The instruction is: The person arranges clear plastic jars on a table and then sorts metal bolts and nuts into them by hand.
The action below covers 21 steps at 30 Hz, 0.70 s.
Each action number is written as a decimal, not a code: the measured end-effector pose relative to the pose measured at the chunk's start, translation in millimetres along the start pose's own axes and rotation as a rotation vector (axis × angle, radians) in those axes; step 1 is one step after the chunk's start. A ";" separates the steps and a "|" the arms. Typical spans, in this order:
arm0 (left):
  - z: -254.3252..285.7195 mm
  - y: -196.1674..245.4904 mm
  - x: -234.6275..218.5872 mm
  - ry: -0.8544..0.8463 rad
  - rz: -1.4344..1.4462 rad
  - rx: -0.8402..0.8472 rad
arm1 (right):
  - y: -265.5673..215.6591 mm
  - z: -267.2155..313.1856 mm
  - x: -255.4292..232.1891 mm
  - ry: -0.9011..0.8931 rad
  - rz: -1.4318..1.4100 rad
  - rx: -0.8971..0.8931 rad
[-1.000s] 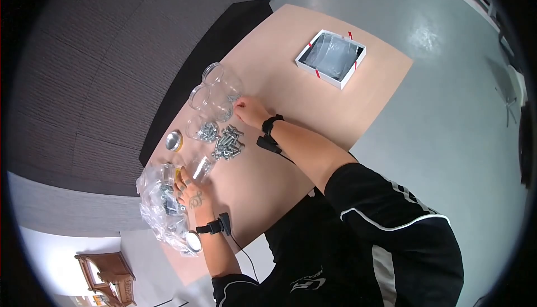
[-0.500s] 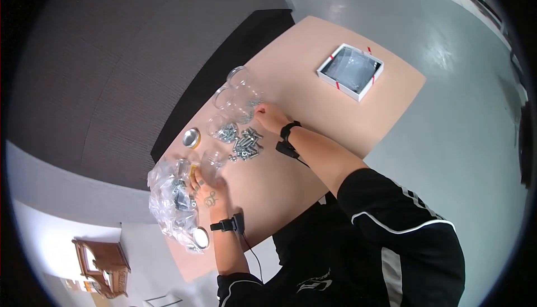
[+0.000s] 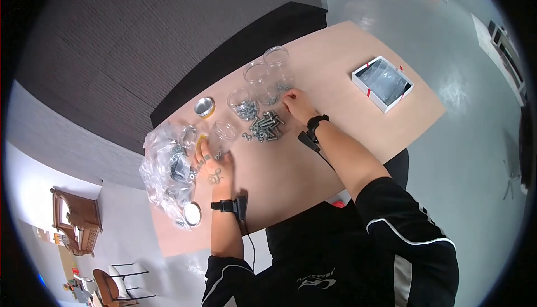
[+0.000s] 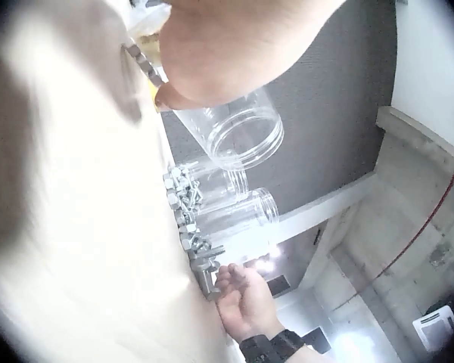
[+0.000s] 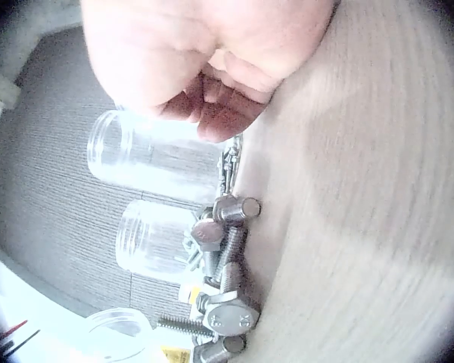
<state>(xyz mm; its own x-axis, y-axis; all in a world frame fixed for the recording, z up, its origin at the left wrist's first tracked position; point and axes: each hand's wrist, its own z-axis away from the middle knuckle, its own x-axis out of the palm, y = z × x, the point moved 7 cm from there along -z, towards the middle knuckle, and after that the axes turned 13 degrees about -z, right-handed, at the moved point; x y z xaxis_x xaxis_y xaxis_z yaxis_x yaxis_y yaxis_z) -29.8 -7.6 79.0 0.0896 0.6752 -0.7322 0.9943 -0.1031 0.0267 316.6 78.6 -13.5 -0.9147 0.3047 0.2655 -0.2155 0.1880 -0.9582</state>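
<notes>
The left hand (image 3: 215, 170) rests palm-down near the plastic bag (image 3: 161, 167), fingers extended over a yellow-edged item (image 3: 201, 141); small grey metal pieces show at its fingers. In the left wrist view its palm side (image 4: 227, 57) covers much of the top. Beside a clear jar (image 3: 268, 95), the right hand (image 3: 299, 105) rests on the table with fingers loosely curled; no object shows in it. Large bolts (image 3: 265, 127) lie in a pile nearer the left hand, also seen as bolts (image 5: 231, 314) in the right wrist view. A jar (image 3: 240, 103) beside them contains smaller fasteners.
Another clear jar (image 3: 276, 58) stands at the far edge, and a further jar (image 3: 225, 131) is near the left hand. A silver lid (image 3: 204, 107) and a white disc (image 3: 192, 213) flank the bag. On the right is a white box (image 3: 385, 83) with red strips.
The head view has turned, shifting the tabletop items within the picture. Both hands keep nearly the same places beside the bag and the jars.
</notes>
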 end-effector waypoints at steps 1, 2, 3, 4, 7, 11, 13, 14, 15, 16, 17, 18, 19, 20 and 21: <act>0.0 -1.3 1.3 -0.002 0.003 -0.007 | 2.8 -2.2 -0.5 -0.001 0.003 0.001; -0.3 -2.2 2.4 -0.005 0.006 -0.013 | 6.0 -4.5 -0.7 -0.005 -0.011 0.010; -0.4 -2.8 3.4 -0.006 0.008 -0.015 | 9.6 -6.2 -1.2 -0.009 -0.024 0.019; -0.4 -2.5 3.4 -0.005 0.021 -0.010 | 8.9 -5.8 -1.2 -0.009 -0.022 0.020; -1.3 -0.2 1.8 0.010 0.033 0.009 | 8.2 -4.8 -2.2 -0.003 -0.012 0.028; -2.6 -2.1 4.9 0.029 0.058 0.025 | 2.7 -3.1 -0.5 -0.023 -0.063 0.040; -0.9 -0.5 3.4 0.016 0.059 0.018 | 4.1 -0.7 -2.0 -0.032 -0.066 0.063; -2.6 1.2 3.3 0.011 0.060 0.010 | 7.1 -3.7 -3.6 -0.010 -0.100 0.060; -4.7 1.8 4.3 0.014 0.058 0.005 | 9.2 -8.4 -5.4 0.009 -0.134 0.057; -4.8 1.0 4.9 0.016 0.075 0.017 | 7.1 -8.9 -5.1 0.004 -0.137 0.060; -3.3 -0.8 4.9 0.017 0.089 0.033 | 6.2 -7.9 -5.5 -0.007 -0.157 0.068; -1.9 -2.0 6.2 0.014 0.083 0.035 | 4.9 -7.5 -5.9 -0.016 -0.176 0.075; -1.9 -2.1 8.0 -0.002 0.069 0.021 | 5.7 -9.0 -7.2 -0.017 -0.179 0.079; -2.3 -1.7 9.9 -0.017 0.057 0.006 | 5.7 -10.8 -8.0 -0.024 -0.223 0.083; -2.4 -1.0 11.2 -0.019 0.052 0.007 | 7.1 -11.3 -7.9 -0.032 -0.268 0.089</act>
<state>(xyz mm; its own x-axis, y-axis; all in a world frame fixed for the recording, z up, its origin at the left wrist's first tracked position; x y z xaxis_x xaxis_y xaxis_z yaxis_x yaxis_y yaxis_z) -29.6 1.8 72.4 0.1398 0.6547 -0.7429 0.9880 -0.1423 0.0605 326.2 88.1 -21.2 -0.8313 0.2249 0.5083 -0.4787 0.1750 -0.8604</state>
